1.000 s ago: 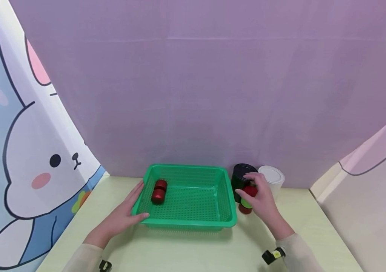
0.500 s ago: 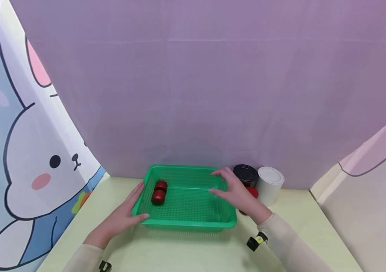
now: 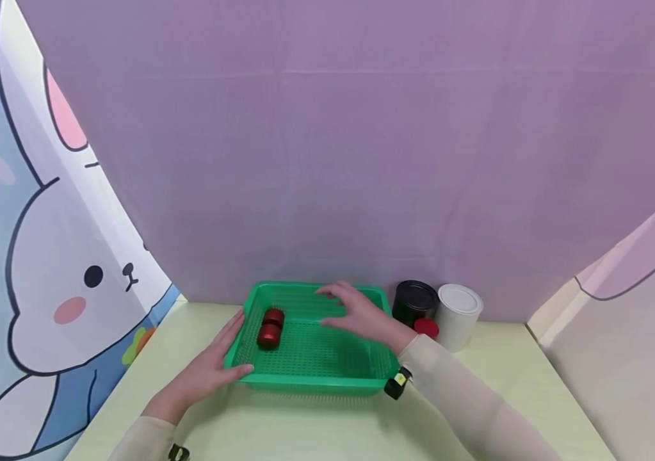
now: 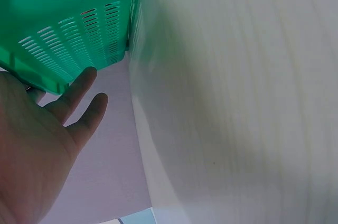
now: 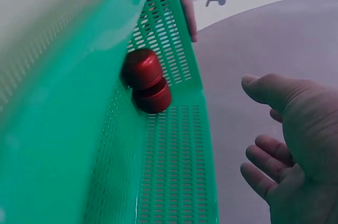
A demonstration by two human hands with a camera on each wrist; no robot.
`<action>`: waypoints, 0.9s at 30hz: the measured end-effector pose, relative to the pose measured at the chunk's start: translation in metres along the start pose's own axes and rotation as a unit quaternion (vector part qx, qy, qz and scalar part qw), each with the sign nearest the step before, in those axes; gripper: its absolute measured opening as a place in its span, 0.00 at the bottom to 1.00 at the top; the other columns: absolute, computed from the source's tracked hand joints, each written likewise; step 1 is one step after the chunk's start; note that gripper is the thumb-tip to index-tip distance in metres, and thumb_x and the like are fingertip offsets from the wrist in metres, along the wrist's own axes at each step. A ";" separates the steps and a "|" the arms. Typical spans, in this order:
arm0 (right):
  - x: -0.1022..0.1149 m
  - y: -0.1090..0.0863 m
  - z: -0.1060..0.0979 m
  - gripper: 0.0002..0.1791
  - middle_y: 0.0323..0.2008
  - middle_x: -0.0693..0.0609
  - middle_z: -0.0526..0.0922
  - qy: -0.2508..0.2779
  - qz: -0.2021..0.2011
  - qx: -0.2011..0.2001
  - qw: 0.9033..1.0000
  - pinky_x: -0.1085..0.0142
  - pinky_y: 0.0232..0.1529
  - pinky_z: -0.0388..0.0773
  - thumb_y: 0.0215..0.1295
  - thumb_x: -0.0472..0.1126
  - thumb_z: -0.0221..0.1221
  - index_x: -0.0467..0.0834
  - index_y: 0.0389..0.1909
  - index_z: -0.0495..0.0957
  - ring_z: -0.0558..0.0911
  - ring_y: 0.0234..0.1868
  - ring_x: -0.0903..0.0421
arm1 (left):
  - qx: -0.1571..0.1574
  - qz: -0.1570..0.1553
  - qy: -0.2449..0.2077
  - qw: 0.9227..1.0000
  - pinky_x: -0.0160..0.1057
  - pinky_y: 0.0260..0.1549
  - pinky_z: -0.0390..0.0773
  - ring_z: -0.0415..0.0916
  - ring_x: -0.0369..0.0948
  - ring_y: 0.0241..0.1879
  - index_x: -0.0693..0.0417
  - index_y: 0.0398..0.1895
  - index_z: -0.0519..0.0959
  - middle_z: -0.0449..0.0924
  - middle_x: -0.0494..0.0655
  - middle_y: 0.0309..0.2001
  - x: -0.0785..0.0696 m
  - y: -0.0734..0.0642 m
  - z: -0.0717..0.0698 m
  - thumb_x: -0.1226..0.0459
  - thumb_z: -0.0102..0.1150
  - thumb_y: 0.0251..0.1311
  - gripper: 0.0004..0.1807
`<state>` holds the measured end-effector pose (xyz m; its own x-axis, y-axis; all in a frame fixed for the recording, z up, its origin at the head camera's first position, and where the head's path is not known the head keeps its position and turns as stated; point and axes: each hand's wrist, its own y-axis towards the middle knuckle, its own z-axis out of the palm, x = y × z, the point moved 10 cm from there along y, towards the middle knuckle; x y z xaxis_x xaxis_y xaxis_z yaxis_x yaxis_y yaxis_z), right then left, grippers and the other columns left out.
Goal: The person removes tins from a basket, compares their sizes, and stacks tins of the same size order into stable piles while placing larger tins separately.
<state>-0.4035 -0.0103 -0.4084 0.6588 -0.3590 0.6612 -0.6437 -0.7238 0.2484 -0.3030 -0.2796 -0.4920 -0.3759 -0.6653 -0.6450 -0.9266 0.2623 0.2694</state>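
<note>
- My right hand [image 3: 362,315] has moved left: a second ago it was by the canisters, then over the near end of the basket [image 3: 315,383], and now it is over the basket's middle.
- It holds nothing; thumb and fingers are apart, loosely bent, with a gap between them facing left.
- The red object [image 3: 269,335] lies inside the basket toward the left end, where it was a second ago. It shows two shiny rounded parts, one behind the other; I cannot tell whether they are joined.
- For the work in hand, I judge this brings my right hand nearer the red object, though not touching it.
- My left hand [image 3: 205,373] has stayed at the basket's left end, fingers extended along the outer wall and thumb at the front corner, touching rather than clutching; I take it as steadying.
- To the basket's right on the counter [image 3: 304,432] stand the black canister [image 3: 415,298], the white canister [image 3: 458,318] and a red-capped item [image 3: 426,327], its lower part hidden by my sleeve [image 3: 454,384].
</note>
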 end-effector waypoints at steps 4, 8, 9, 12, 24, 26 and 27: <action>-0.002 0.018 0.013 0.36 0.75 0.46 0.73 -0.011 -0.009 0.025 1.000 0.37 0.70 0.76 0.75 0.47 0.73 0.49 0.80 0.73 0.75 0.74 0.38 | -0.001 -0.001 0.001 1.000 0.77 0.74 0.59 0.43 0.67 0.87 0.56 0.92 0.44 0.41 0.58 0.91 0.000 0.000 0.000 0.51 0.73 0.72 0.59; -0.004 0.034 0.024 0.37 0.75 0.45 0.73 -0.032 -0.011 0.045 0.998 0.42 0.71 0.77 0.75 0.45 0.73 0.49 0.81 0.72 0.75 0.74 0.39 | -0.001 0.000 0.002 1.000 0.77 0.74 0.60 0.43 0.67 0.87 0.56 0.92 0.44 0.41 0.59 0.91 0.001 0.000 0.001 0.51 0.73 0.72 0.59; -0.005 0.037 0.026 0.37 0.75 0.44 0.73 -0.037 -0.011 0.049 0.998 0.43 0.71 0.77 0.75 0.45 0.73 0.49 0.81 0.72 0.75 0.74 0.40 | -0.001 0.002 0.002 1.000 0.78 0.73 0.60 0.43 0.67 0.87 0.56 0.92 0.44 0.41 0.59 0.91 0.001 0.000 0.000 0.51 0.73 0.72 0.59; -0.006 0.047 0.032 0.38 0.74 0.46 0.74 -0.051 -0.013 0.060 0.997 0.47 0.71 0.78 0.75 0.46 0.74 0.49 0.81 0.72 0.76 0.74 0.43 | -0.002 0.002 0.004 1.000 0.77 0.73 0.60 0.43 0.67 0.87 0.55 0.92 0.44 0.41 0.58 0.91 0.002 0.000 0.000 0.51 0.72 0.72 0.58; -0.013 0.074 0.057 0.38 0.77 0.52 0.72 -0.073 -0.027 0.080 0.994 0.51 0.75 0.75 0.74 0.44 0.74 0.49 0.82 0.72 0.72 0.78 0.49 | -0.007 0.004 0.004 1.000 0.79 0.71 0.63 0.45 0.67 0.86 0.54 0.93 0.45 0.41 0.56 0.91 0.003 -0.001 -0.002 0.51 0.72 0.72 0.58; -0.013 0.078 0.062 0.38 0.78 0.51 0.72 -0.080 -0.033 0.085 0.993 0.50 0.75 0.75 0.74 0.42 0.74 0.48 0.82 0.72 0.71 0.80 0.48 | -0.006 0.000 0.001 1.000 0.79 0.71 0.64 0.45 0.66 0.86 0.53 0.93 0.44 0.41 0.53 0.91 0.003 -0.001 -0.002 0.50 0.72 0.72 0.58; -0.013 0.079 0.065 0.38 0.78 0.51 0.72 -0.086 -0.036 0.087 0.992 0.50 0.76 0.74 0.75 0.42 0.73 0.48 0.82 0.72 0.70 0.80 0.48 | -0.006 -0.001 0.001 1.000 0.79 0.71 0.64 0.45 0.66 0.87 0.52 0.93 0.44 0.41 0.52 0.92 0.004 -0.001 -0.002 0.50 0.72 0.72 0.58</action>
<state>-0.4382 -0.1011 -0.4430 0.7669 -0.3871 0.5119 -0.5257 -0.8364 0.1550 -0.3035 -0.2834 -0.4934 -0.3738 -0.6668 -0.6448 -0.9273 0.2525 0.2765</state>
